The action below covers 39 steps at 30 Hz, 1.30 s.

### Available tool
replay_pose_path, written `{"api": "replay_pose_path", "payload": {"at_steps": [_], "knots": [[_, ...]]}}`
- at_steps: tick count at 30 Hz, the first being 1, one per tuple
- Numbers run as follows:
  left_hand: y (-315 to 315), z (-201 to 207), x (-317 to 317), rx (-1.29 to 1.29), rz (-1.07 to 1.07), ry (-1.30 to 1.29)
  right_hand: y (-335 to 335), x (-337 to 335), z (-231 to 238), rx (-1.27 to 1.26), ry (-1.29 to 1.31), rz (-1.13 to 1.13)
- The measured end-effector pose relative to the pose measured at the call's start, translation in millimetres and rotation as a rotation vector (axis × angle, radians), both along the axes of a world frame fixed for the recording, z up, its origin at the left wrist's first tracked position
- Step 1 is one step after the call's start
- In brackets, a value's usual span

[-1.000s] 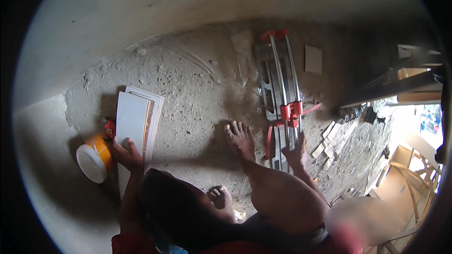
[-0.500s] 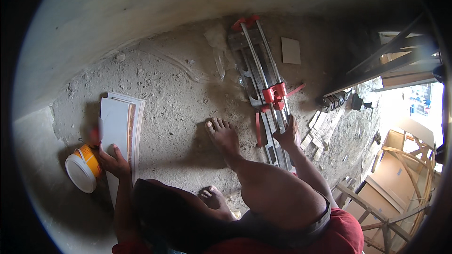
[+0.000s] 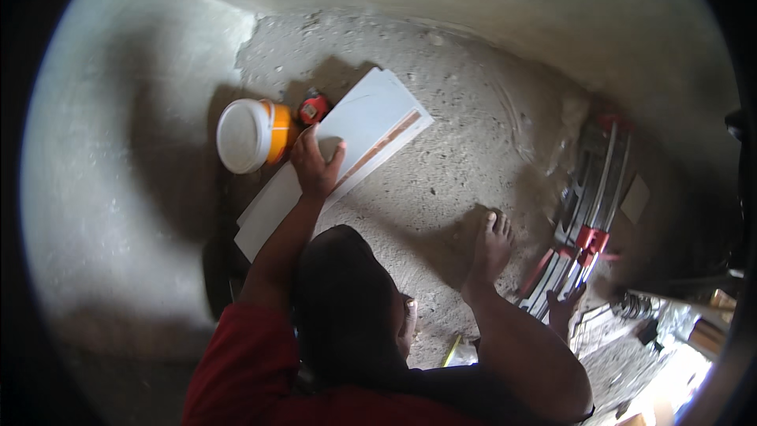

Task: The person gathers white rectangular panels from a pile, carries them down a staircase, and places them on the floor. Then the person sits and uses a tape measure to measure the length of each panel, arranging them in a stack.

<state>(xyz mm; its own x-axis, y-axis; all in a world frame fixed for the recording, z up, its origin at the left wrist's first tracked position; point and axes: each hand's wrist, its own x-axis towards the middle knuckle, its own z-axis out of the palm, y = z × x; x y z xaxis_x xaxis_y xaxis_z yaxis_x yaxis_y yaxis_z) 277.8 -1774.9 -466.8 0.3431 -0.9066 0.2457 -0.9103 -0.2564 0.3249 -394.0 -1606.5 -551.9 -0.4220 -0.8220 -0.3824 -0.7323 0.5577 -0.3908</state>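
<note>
White panels (image 3: 371, 114) lie under my loosely spread left hand (image 3: 317, 167); whether my right hand (image 3: 563, 312) grips anything, I cannot tell.

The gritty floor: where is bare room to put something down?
Gritty grey floor lies free between the white rectangular panels and the bare right foot, and beyond the panels' far end toward the pale wall. Crowded: the panels' left edge, with white-lidded orange bucket, small red device and left hand.
</note>
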Motion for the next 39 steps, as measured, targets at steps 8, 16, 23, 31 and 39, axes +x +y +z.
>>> {"api": "replay_pose_path", "payload": {"at_steps": [8,16,23,31,39], "knots": [[29.6,39.8,3.8,0.049,0.084,0.042,-92.7,-2.1,101.4,-0.119,0.294,0.139],[47.7,28.8,3.5,0.189,0.158,0.095,-280.4,165.0,205.0,-0.192,0.120,0.881],[43.7,53.0,7.8,0.465,0.057,0.088,-335.5,343.1,177.3,-0.277,-0.184,1.323],[64.5,215.8,-5.8,0.416,0.201,0.091,-386.6,515.3,144.9,-0.606,-0.343,1.526],[137.1,347.0,-162.4,0.814,1.046,0.224,-369.8,634.7,130.9,-0.329,-0.370,1.689]]}}
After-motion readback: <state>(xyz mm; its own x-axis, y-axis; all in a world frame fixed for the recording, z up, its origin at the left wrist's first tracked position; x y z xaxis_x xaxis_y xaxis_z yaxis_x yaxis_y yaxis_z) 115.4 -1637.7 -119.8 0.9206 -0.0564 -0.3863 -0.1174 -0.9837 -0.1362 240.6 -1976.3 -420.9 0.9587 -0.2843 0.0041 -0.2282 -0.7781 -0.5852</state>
